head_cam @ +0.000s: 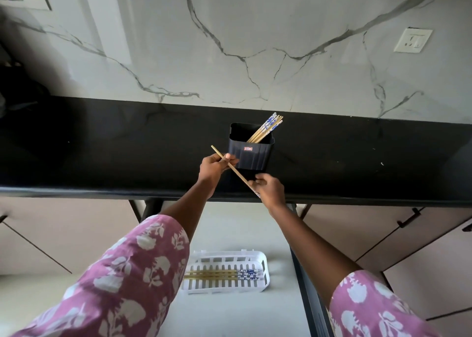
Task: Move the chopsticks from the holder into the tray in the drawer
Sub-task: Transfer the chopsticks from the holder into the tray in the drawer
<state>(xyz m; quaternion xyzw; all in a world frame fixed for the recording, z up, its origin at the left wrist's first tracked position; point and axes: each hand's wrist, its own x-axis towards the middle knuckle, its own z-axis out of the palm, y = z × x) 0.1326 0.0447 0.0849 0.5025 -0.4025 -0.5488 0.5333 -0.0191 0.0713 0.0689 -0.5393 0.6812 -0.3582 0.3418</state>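
Over black counter (102, 145), left fingers (226, 161) and right fingers (256, 182) seemingly pinch chopstick (236, 171).

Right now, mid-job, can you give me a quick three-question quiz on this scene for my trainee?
1. True or false: the white tray in the drawer already holds chopsticks.
2. The loose chopstick outside the holder is gripped by: A) one hand, B) both hands, C) neither hand.
3. Fill in: the remaining chopsticks in the holder lean toward its ___ side.

Key: 1 true. 2 B: the left hand and the right hand both grip it. 3 right.
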